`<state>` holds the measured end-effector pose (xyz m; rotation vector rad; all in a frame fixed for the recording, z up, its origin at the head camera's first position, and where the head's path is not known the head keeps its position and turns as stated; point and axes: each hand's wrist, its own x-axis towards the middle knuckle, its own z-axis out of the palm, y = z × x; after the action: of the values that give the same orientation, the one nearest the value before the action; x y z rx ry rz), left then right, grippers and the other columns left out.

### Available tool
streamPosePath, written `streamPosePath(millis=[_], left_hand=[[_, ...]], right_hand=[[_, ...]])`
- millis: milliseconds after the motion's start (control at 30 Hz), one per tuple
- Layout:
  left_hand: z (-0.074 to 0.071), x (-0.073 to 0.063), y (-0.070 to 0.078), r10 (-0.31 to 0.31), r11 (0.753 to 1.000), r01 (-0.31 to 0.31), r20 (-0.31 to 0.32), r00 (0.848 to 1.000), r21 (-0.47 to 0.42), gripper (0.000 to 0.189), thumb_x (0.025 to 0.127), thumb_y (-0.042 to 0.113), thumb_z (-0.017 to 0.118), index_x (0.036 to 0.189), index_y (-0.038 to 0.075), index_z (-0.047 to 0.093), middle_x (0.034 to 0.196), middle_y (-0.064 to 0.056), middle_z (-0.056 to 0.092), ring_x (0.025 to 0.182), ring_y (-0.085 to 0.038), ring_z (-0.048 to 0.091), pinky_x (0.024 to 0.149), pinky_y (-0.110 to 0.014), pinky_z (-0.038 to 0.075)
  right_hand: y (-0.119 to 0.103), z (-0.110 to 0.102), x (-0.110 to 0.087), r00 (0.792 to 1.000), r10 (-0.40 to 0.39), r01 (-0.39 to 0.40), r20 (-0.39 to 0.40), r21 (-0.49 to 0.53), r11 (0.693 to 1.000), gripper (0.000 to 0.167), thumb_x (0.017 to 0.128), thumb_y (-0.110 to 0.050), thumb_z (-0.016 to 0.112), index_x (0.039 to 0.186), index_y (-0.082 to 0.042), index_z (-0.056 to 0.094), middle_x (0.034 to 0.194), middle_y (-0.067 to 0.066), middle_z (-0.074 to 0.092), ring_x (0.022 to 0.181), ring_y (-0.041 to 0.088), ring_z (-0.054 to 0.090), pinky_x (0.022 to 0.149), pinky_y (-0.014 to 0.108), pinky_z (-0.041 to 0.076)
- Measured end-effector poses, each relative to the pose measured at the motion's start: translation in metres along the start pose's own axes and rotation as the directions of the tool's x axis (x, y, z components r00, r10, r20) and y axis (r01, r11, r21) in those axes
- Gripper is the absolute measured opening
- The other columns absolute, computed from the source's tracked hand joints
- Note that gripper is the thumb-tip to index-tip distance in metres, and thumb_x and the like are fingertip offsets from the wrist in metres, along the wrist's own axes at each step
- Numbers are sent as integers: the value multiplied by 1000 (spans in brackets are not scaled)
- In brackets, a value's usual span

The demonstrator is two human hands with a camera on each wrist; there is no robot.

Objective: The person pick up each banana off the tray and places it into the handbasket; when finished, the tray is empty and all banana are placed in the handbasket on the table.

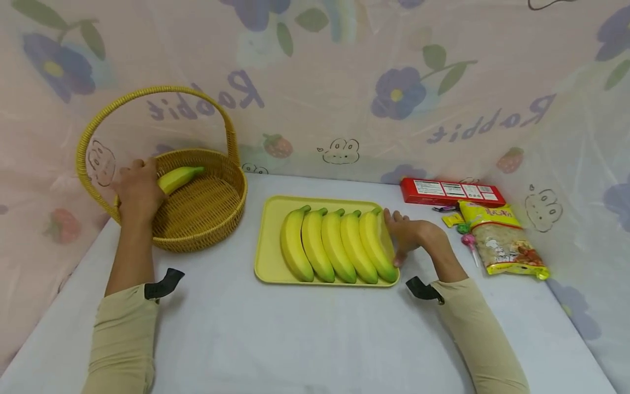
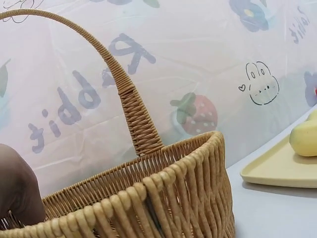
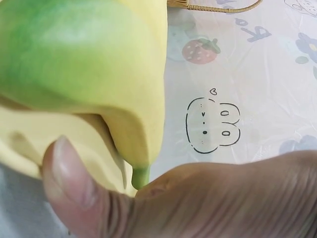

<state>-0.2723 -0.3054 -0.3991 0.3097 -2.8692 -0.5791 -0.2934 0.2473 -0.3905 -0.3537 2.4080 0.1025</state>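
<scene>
My left hand [image 1: 139, 189] grips the left rim of a woven basket [image 1: 197, 241], its fingers bent over the edge; its fingertips are hidden. Inside the basket lies a banana [image 1: 178, 179], one end hidden behind that hand. In the left wrist view only part of the left hand [image 2: 20, 186] shows behind the near rim. Several bananas [image 1: 333, 245] lie side by side on a yellow tray [image 1: 269, 219]. At the tray's right edge my right hand [image 1: 407, 236] has its fingers spread beside the rightmost banana [image 1: 374, 241]. The right wrist view shows its thumb [image 3: 74, 178] apart from a banana [image 3: 84, 54].
To the right stand a red box [image 1: 450, 192] and a bag of food [image 1: 507, 239], with lollipops [image 1: 468, 239] and small sweets near them. A patterned cloth [image 1: 315, 98] rises behind the white table [image 1: 285, 339]. The basket's tall handle [image 1: 162, 89] arches above the left hand.
</scene>
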Motion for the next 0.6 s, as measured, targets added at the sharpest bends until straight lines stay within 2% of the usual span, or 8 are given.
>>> streamPosePath(millis=[200, 400, 600], left_hand=[[2, -1, 2, 7, 999, -7, 7, 1000, 35, 63, 80, -4, 83, 129, -14, 45, 137, -42, 41, 124, -67, 38, 101, -86, 30], [2, 0, 4, 4, 999, -5, 23, 1000, 34, 55, 80, -2, 83, 123, -13, 52, 131, -36, 43, 124, -67, 39, 101, -85, 30], [2, 0, 5, 5, 1000, -5, 42, 999, 6, 49, 83, -4, 79, 123, -14, 52, 137, -39, 40, 126, -65, 36, 101, -85, 26]], right_hand=[[2, -2, 0, 1000, -13, 13, 0, 0, 1000, 141, 73, -36, 93, 165, 3, -6, 171, 35, 1, 158, 55, 11, 124, 72, 19], [3, -3, 0, 1000, -17, 17, -4, 7, 1000, 140, 74, -36, 93, 165, 4, -6, 171, 35, 0, 159, 54, 10, 126, 70, 16], [3, 1, 0, 1000, -9, 9, -9, 19, 1000, 140, 73, -37, 93, 165, 3, -4, 171, 34, 1, 159, 54, 10, 125, 71, 16]])
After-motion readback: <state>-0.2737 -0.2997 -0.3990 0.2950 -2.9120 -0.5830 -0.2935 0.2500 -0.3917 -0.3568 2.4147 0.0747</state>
